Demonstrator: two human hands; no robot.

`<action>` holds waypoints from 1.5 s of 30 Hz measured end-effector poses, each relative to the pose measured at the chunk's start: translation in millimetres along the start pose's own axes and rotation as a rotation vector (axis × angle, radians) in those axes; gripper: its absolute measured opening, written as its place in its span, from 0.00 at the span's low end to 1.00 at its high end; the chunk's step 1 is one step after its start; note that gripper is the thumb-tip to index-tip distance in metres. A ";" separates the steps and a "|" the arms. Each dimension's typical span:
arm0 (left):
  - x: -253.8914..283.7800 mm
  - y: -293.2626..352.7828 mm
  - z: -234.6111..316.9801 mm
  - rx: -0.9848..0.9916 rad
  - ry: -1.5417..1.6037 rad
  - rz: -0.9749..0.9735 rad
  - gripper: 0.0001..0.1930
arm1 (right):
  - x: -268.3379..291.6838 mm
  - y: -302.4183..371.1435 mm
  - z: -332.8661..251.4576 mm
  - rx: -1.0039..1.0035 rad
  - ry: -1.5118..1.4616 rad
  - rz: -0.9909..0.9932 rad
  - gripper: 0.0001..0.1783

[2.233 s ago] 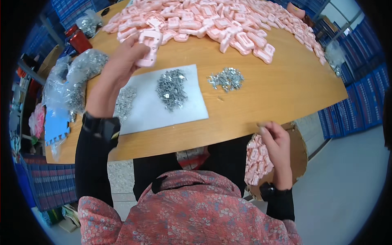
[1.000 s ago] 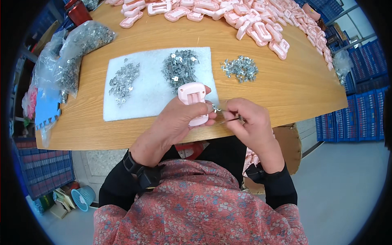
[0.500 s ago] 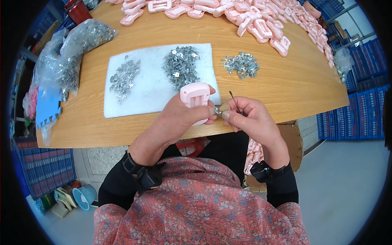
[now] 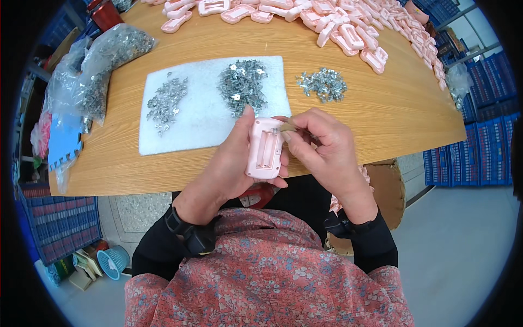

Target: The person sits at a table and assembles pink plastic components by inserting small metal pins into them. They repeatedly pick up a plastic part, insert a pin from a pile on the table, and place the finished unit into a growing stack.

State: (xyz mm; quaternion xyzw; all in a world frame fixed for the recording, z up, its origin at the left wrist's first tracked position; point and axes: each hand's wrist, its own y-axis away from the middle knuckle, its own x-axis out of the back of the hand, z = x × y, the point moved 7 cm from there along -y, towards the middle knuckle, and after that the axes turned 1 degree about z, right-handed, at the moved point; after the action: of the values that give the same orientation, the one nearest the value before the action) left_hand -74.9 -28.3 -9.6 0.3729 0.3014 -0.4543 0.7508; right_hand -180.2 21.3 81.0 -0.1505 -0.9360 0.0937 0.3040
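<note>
A pale pink plastic casing point(image 4: 254, 158) with a long battery compartment lies in my left hand point(image 4: 230, 158), compartment side up. My left thumb runs along its left edge and the fingers wrap underneath. At the compartment's upper right corner my right hand point(image 4: 321, 147) is closed in a pinch, a tan cover on one fingertip. A small metal contact piece point(image 4: 275, 130) shows at those fingertips, partly hidden by them. The thin dark tool in my right hand is mostly hidden now. Beyond the hands, a white foam mat point(image 4: 204, 133) carries a dense heap of metal contacts point(image 4: 242, 87) and a sparser heap point(image 4: 166, 103).
Another heap of metal pieces point(image 4: 322, 85) lies on the wooden table point(image 4: 392, 120), right of the mat. Many pink casings point(image 4: 348, 35) are piled along the far side. Plastic bags of metal parts point(image 4: 117, 49) sit at left, near a red canister point(image 4: 104, 15).
The pink casing has come lower and turned so its compartment faces up. My right hand has moved from beside the casing onto its upper right corner, bringing the metal piece there.
</note>
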 end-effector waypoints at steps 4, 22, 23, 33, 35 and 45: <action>2.4 -0.1 -3.6 0.012 0.012 0.048 0.36 | -5.6 -1.0 0.8 0.047 0.085 -0.014 0.07; 7.7 -7.2 -9.5 0.037 -0.059 0.081 0.33 | -6.4 7.0 28.9 -0.153 0.003 0.042 0.09; 6.7 -6.8 -11.1 0.064 -0.073 0.076 0.34 | -14.9 8.4 34.6 -0.232 -0.145 0.003 0.09; 0.4 11.5 19.5 -0.176 -0.806 0.184 0.20 | -10.3 18.5 58.3 -0.476 -0.403 -0.139 0.10; -5.4 12.0 22.2 -0.209 -0.952 0.140 0.19 | -12.2 19.7 56.4 -0.463 -0.406 -0.148 0.10; 5.9 6.1 17.2 -0.203 -0.610 0.125 0.19 | -4.9 28.0 32.9 -0.506 -0.609 0.053 0.11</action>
State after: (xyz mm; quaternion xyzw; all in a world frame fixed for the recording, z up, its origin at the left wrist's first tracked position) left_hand -65.0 -43.5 -3.3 0.1607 0.0830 -0.4658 0.8662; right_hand -189.8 43.1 44.7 -0.2101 -0.9727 -0.0917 -0.0365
